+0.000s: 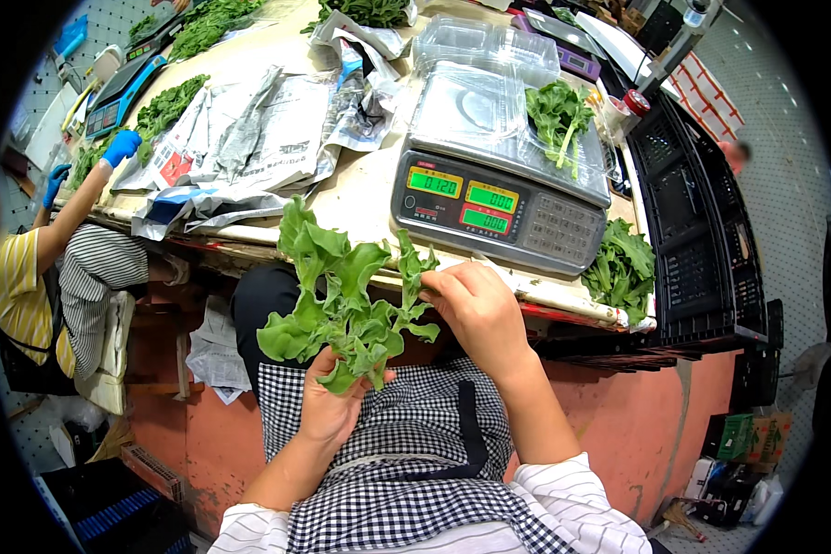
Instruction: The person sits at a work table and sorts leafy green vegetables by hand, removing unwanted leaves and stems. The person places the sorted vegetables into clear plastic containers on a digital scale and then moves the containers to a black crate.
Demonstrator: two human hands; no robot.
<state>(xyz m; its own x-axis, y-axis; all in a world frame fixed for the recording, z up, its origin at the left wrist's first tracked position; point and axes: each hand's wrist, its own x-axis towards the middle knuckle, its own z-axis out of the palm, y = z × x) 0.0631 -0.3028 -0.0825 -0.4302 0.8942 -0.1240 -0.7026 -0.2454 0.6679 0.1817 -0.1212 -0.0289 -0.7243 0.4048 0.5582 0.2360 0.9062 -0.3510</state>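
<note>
My left hand (334, 401) holds a bunch of leafy green sprigs (350, 298) upright above my lap, its fingers around the lower part. At the bunch's right side, my right hand (474, 308) pinches one leafy sprig between thumb and forefinger. Beyond the hands stands a digital weighing scale (498, 215) with lit green displays. On its pan lie clear plastic clamshell boxes (467, 104), and more green sprigs (561, 121) rest in the box part at the right. Another heap of leafy greens (622, 273) lies at the table's right corner, beside the scale.
Crumpled newspaper (270, 131) covers the table's middle. At left, a co-worker's blue-gloved hand (122, 147) is at a pile of greens (170, 104), near a blue scale (121, 93). Black plastic crates (692, 221) stand along the right edge. A purple scale (576, 62) sits behind.
</note>
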